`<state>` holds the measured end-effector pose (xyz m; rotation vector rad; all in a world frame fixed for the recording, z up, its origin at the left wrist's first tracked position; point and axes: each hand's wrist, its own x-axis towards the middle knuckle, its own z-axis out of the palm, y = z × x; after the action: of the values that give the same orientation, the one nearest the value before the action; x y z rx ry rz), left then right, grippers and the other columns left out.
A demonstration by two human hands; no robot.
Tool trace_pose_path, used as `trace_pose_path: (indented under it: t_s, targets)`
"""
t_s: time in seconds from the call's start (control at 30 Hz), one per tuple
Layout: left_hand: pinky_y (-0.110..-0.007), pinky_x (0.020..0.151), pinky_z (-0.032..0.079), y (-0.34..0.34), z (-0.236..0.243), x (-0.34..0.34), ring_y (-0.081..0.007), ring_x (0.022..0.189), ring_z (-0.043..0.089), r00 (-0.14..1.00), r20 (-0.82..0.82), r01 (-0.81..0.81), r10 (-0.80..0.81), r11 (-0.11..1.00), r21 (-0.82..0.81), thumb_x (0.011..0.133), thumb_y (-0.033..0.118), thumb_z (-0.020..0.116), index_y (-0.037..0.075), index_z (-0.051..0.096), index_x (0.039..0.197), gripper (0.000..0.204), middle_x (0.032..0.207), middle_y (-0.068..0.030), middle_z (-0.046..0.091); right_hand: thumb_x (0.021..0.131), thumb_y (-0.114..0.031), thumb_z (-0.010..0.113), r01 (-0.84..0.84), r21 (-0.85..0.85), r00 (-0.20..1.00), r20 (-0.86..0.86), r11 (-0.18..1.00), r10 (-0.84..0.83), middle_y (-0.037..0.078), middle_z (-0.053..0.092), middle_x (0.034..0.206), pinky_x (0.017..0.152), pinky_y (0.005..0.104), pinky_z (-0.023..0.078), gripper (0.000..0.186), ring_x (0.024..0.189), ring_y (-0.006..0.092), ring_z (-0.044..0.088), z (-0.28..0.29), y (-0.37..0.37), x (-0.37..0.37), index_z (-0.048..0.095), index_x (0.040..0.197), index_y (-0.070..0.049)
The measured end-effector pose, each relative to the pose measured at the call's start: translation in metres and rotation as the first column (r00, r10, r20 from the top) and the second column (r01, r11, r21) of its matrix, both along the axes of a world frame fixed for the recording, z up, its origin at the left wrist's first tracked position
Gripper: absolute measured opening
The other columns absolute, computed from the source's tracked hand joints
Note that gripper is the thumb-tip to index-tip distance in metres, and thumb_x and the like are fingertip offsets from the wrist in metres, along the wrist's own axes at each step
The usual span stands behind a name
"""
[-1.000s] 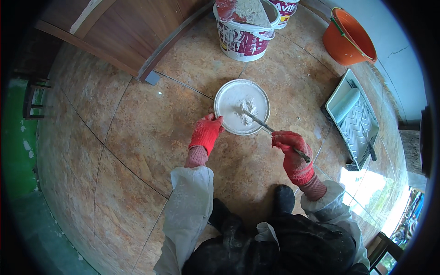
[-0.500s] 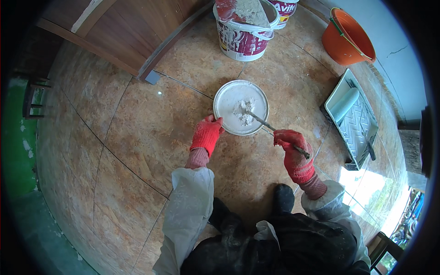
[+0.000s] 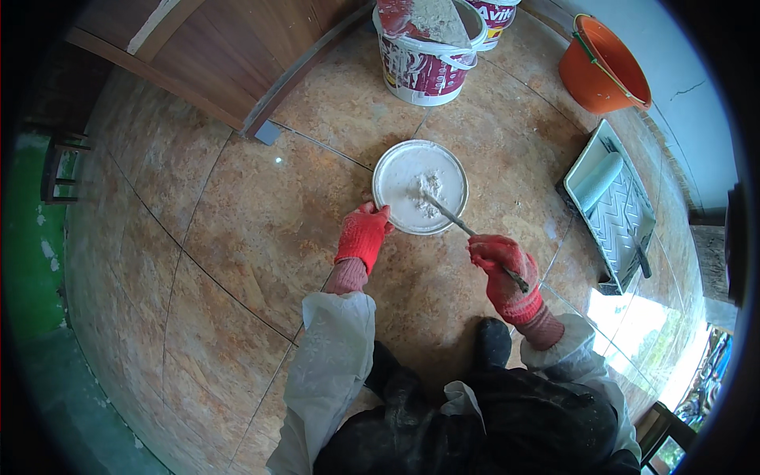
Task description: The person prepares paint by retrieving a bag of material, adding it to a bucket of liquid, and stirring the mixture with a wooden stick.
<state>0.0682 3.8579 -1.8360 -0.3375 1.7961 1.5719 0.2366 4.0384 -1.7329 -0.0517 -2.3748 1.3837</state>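
A round white bucket (image 3: 396,190), seen from above, holds a smooth white mix with a lumpy white heap near its middle. With red-gloved fingers, my left hand (image 3: 364,237) is closed on the bucket's near left rim. My right hand (image 3: 503,273), in a matching glove, grips a thin wooden stick (image 3: 451,215). The stick's far end is in the lumpy heap, and its near end pokes out past my palm. How deep the tip goes is hidden by the mix.
Beyond stands a smeared white and purple bucket (image 3: 423,79) with a broad plastered tool across its top; another tub (image 3: 497,17) is behind it. An orange bucket (image 3: 590,87) and a paint tray (image 3: 633,237) with a roller (image 3: 599,182) lie right. A wooden panel (image 3: 214,63) rises at upper left.
My right hand has shifted slightly left and tilted, and the stick has turned a little with it in the heap. My left hand stays at the rim. The whole view has drifted slightly.
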Motion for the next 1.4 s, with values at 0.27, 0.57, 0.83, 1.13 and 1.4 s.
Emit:
trace_pose_path:
  t_s: [0.27,0.57,0.83,1.13,1.4]
  targets:
    - [-0.022,0.058,0.051,0.0,-0.001,0.008,-0.0105,0.06,0.059,0.999,-0.009,-0.038,0.038,0.999,0.039,0.09,0.017,0.062,0.001,0.061,0.109,0.025,0.086,-0.0032,0.063,0.081,0.007,0.063,0.045,-0.048,0.999,-0.026,0.998,-0.046,0.014,0.067,0.096,0.07,0.0305,0.055,0.02,0.085,0.0225,0.067,-0.004,0.001,-0.006,0.061,0.098,-0.003]
    - [-0.021,0.06,0.051,0.001,-0.005,0.015,-0.0086,0.06,0.056,1.0,0.005,-0.025,0.025,1.0,-0.002,0.091,0.017,0.06,0.005,0.062,0.108,0.021,0.086,-0.0007,0.062,0.082,0.007,0.062,0.118,-0.016,0.992,-0.031,0.993,-0.118,0.014,0.066,0.099,0.069,0.0292,0.054,0.017,0.082,0.0215,0.067,-0.011,0.014,-0.01,0.06,0.097,-0.003]
    - [-0.023,0.062,0.052,-0.001,-0.01,0.015,-0.0095,0.062,0.057,0.998,-0.046,-0.032,0.032,0.999,0.011,0.09,0.017,0.061,0.003,0.061,0.107,0.022,0.086,-0.0021,0.062,0.078,0.005,0.067,0.039,0.059,0.999,-0.017,0.997,-0.038,0.014,0.067,0.097,0.068,0.0319,0.055,0.021,0.083,0.0264,0.068,-0.007,0.002,0.013,0.06,0.095,-0.004]
    - [-0.024,0.061,0.052,-0.002,-0.006,0.019,-0.0104,0.063,0.057,0.996,-0.029,-0.083,0.085,0.994,0.066,0.091,0.016,0.06,0.001,0.061,0.102,0.019,0.089,-0.004,0.062,0.078,0.003,0.068,0.007,0.038,1.0,0.021,0.999,-0.008,0.014,0.067,0.097,0.068,0.0321,0.054,0.02,0.083,0.0262,0.068,-0.004,-0.008,0.015,0.061,0.095,-0.004]
    - [-0.023,0.066,0.052,0.003,-0.001,0.038,-0.0103,0.075,0.058,0.986,0.074,-0.161,0.153,0.979,0.126,0.092,0.015,0.059,0.004,0.059,0.108,0.019,0.097,-0.0031,0.062,0.077,0.004,0.068,0.019,0.027,0.999,0.031,0.999,-0.02,0.014,0.067,0.096,0.068,0.0327,0.055,0.019,0.083,0.0257,0.068,0.006,-0.004,0.026,0.062,0.094,-0.004]
